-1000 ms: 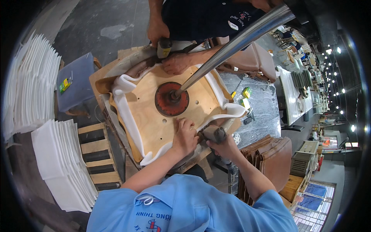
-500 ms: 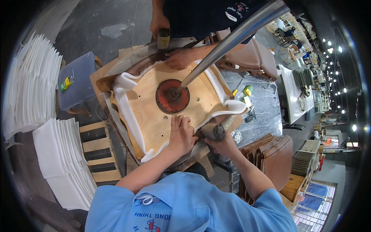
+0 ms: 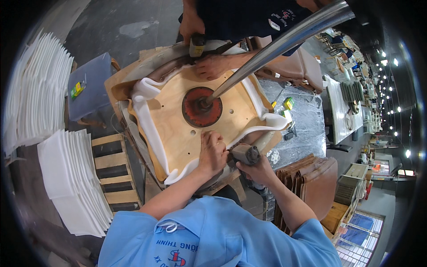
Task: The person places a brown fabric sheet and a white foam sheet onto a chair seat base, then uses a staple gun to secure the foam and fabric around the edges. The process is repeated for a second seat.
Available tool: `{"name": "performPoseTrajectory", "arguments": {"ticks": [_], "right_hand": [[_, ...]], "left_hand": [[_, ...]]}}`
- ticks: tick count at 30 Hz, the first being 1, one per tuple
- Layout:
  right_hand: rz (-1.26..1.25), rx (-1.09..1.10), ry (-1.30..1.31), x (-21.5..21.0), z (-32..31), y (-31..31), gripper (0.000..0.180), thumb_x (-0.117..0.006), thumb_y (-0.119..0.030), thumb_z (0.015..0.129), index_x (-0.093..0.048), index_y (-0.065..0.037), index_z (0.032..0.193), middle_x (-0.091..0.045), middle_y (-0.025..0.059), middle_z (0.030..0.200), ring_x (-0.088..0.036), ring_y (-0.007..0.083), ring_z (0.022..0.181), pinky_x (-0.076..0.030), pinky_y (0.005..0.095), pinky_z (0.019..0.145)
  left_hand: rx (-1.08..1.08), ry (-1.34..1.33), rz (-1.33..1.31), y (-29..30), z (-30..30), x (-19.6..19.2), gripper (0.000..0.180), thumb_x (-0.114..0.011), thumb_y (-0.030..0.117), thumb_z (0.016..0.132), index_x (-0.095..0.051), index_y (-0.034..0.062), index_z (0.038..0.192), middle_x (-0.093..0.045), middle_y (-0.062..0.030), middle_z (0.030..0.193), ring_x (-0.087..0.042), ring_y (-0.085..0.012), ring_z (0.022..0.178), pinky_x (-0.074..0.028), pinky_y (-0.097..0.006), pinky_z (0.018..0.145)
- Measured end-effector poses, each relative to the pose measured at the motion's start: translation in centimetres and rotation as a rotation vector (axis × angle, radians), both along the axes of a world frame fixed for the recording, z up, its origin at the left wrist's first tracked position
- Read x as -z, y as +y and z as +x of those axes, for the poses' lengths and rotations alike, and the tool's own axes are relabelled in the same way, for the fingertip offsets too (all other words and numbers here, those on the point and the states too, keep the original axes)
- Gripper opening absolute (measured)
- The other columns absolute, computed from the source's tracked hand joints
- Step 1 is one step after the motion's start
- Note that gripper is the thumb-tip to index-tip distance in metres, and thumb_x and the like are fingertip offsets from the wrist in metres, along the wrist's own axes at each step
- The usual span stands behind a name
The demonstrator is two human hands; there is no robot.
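A pale plywood seat panel point(image 3: 171, 129) lies face up, with white foam padding point(image 3: 153, 144) and a brown cover curling around its edges. At the near edge, my left hand point(image 3: 213, 153) is bent with its fingers together on the board, gripping the cover's edge, most of which it hides. My right hand point(image 3: 258, 170) is wrapped around a staple gun point(image 3: 244, 153), its nose at that edge beside my left thumb. Across the panel, a co-worker's hand point(image 3: 191, 26) holds another staple gun point(image 3: 197, 45), while their other hand point(image 3: 213, 66) presses the far edge.
A steel pole point(image 3: 267, 53) slants down to a red round disc point(image 3: 191, 107) on the panel's middle. White sheets point(image 3: 73, 187) are stacked at left by a wooden pallet point(image 3: 111, 159). Brown covers point(image 3: 313, 182) are piled at right, below a plastic-wrapped table point(image 3: 307, 129).
The view has shifted slightly, moving the panel a little to the right in it. My hands keep about the same places at the near edge. The co-worker's near hand has drawn slightly inward.
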State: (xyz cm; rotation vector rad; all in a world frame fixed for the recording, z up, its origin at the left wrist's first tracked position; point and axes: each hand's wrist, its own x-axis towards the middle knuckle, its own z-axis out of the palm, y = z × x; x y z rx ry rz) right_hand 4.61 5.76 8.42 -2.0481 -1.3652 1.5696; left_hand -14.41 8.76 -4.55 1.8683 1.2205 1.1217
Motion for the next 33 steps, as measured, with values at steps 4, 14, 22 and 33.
{"name": "performPoseTrajectory", "arguments": {"ticks": [4,14,22,33], "right_hand": [[0.125,-0.076,-0.054,1.0,-0.1,0.3,0.050,-0.085,-0.020,0.096,-0.069,-0.002,0.140,-0.079,0.0174,0.119,-0.074,0.0277,0.113,-0.057,0.0404,0.101],[0.107,0.040,0.027,1.0,-0.1,0.3,0.045,-0.086,-0.026,0.097,-0.072,-0.003,0.133,-0.076,0.0045,0.085,-0.064,0.0101,0.057,-0.054,0.0310,0.054],[0.069,0.014,-0.011,1.2,0.3,0.5,0.049,-0.085,-0.023,0.098,-0.068,-0.003,0.140,-0.075,0.0046,0.085,-0.064,0.0103,0.058,-0.054,0.0306,0.055],[0.111,-0.064,-0.043,0.1,-1.9,-0.3,0.054,-0.084,-0.021,0.097,-0.065,-0.002,0.144,-0.074,0.0065,0.088,-0.063,0.0110,0.059,-0.055,0.0325,0.058]], "left_hand": [[0.017,0.020,0.033,0.3,-0.1,-0.1,0.018,-0.084,0.007,0.075,-0.066,0.0032,0.080,-0.057,-0.0186,0.119,-0.052,-0.0425,0.120,-0.039,-0.057,0.110],[0.102,0.323,-0.245,-2.8,-3.0,-3.8,0.025,-0.084,0.016,0.087,-0.078,0.0066,0.108,-0.070,-0.0163,0.118,-0.062,-0.0384,0.119,-0.049,-0.051,0.100],[0.015,0.238,-0.208,-2.1,-1.3,-1.6,0.017,-0.085,0.019,0.085,-0.079,0.0091,0.097,-0.065,-0.0089,0.108,-0.057,-0.0333,0.109,-0.041,-0.049,0.090],[-0.102,0.157,-0.215,-2.4,-0.1,-0.1,0.011,-0.081,0.018,0.085,-0.074,0.0101,0.086,-0.062,-0.0092,0.106,-0.053,-0.0339,0.109,-0.039,-0.050,0.092]]}}
